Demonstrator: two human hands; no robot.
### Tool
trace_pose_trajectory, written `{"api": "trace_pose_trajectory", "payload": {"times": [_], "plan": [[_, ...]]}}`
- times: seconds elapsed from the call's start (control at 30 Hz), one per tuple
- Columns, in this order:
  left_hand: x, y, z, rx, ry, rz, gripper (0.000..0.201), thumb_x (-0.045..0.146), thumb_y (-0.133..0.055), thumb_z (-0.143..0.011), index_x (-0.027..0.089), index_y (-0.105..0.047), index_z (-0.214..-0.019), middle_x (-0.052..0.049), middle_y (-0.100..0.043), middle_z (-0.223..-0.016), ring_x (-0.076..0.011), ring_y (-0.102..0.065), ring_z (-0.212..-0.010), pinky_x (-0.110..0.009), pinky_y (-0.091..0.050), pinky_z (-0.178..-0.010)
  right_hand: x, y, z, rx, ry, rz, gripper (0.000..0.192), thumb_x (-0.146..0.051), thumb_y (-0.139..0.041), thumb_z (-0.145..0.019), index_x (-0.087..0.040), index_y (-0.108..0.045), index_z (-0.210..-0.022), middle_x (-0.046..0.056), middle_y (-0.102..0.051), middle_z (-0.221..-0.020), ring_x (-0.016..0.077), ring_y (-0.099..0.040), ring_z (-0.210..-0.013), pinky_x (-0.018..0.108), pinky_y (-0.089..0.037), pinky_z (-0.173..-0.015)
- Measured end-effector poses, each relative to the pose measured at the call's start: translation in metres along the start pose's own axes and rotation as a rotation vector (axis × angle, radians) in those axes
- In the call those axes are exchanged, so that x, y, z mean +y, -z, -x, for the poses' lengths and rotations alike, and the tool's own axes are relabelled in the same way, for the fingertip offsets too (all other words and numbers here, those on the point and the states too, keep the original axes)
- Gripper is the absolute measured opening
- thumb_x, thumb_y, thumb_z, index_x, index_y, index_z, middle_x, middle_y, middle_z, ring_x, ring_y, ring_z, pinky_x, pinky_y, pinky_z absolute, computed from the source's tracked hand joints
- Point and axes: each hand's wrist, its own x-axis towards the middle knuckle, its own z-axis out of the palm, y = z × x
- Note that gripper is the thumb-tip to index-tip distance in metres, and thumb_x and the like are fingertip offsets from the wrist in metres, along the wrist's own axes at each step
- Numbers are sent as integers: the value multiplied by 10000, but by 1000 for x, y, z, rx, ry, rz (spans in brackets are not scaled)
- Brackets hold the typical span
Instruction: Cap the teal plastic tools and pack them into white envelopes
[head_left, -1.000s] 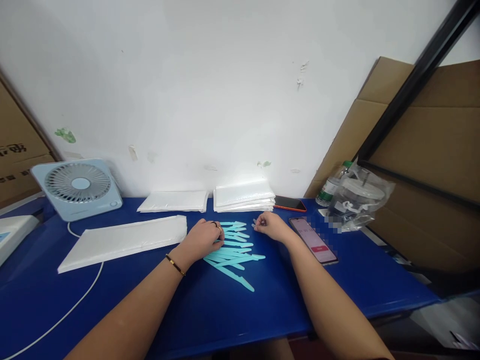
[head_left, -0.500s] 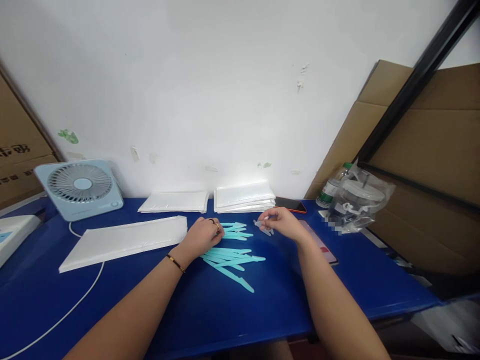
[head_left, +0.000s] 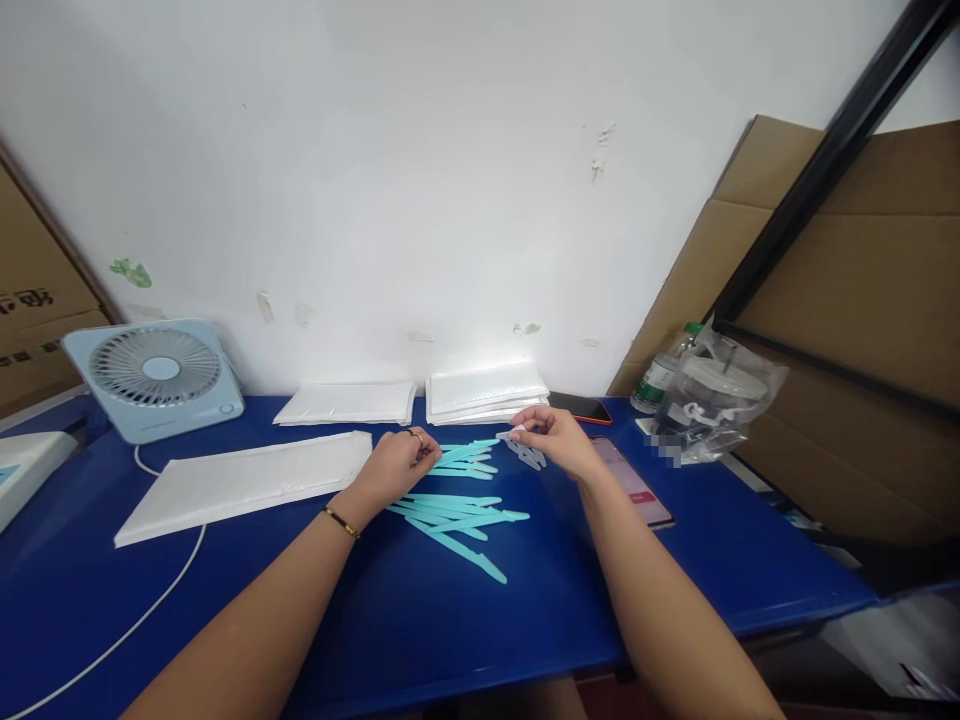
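Note:
My left hand (head_left: pixel 391 468), with a ring and bracelet, is closed on the handle end of a turquoise eyebrow razor (head_left: pixel 471 452). That razor points right, its tip meeting a small translucent blade cap (head_left: pixel 505 436) pinched in my right hand (head_left: pixel 559 442). More caps (head_left: pixel 531 458) show just under my right fingers; whether they lie on the table or hang from the hand I cannot tell. Several turquoise razors (head_left: pixel 472 473) lie beneath the held one. Nearer to me, a second loose fan of razors (head_left: pixel 457 518) rests on the blue table (head_left: pixel 480 630).
White padded mailers stand in two stacks, left (head_left: pixel 345 403) and right (head_left: pixel 487 388), against the wall. Another long mailer (head_left: pixel 247 482) lies left of my hand. A blue fan (head_left: pixel 161 375), a phone (head_left: pixel 634 490), a dark phone (head_left: pixel 581 407) and a bagged cup (head_left: pixel 720 395) surround the work area.
My left hand has lifted a razor from the far group and angled it right. My right hand has moved slightly left, bringing a cap against the razor's tip.

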Motion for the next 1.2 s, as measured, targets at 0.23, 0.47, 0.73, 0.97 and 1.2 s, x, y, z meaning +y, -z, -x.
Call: {"api": "trace_pose_trajectory", "payload": {"times": [0.23, 0.47, 0.73, 0.97, 1.2], "plan": [[2, 1, 0, -3, -3, -16, 250, 318, -405, -868, 193, -587, -750, -11, -622, -820, -138, -562, -716, -252, -403, -638, -1, -6, 0, -38, -16, 10, 371, -433, -733, -627, -159, -643, -860, 27, -603, -728, 138, -545, -643, 251, -454, -585], [2, 2, 0, 8, 5, -15, 241, 314, -411, -867, 198, -589, -753, -3, -626, -819, -137, -566, -716, -251, -400, -645, -1, -3, 0, -8, -22, -20, 368, -422, -743, -623, -157, -645, -859, 29, -608, -712, 133, -539, -633, 242, -446, -575], [5, -3, 0, -16, 9, -45, 248, 328, -421, -873, 195, -602, -767, -7, -626, -818, -134, -553, -685, -248, -386, -617, 8, -24, -1, -85, 12, 4, 336, -393, -719, -650, -156, -655, -878, 21, -631, -730, 123, -550, -631, 237, -426, -598], [2, -2, 2, -19, 29, -145, 202, 347, -477, -853, 219, -625, -901, -11, -640, -953, -162, -584, -812, -290, -390, -729, 16, 5, -1, -19, -29, 698, 148, -316, -706, -638, -206, -686, -735, 32, -654, -728, 172, -578, -675, 249, -391, -585], [17, -5, 8, -267, -137, -110, 192, 398, -568, -799, 246, -640, -891, 2, -658, -940, -177, -580, -913, -289, -368, -813, 28, -1, -2, -102, -121, 1015, 83, -149, -670, -583, -213, -671, -636, 56, -659, -697, 200, -586, -663, 253, -338, -537]]}}
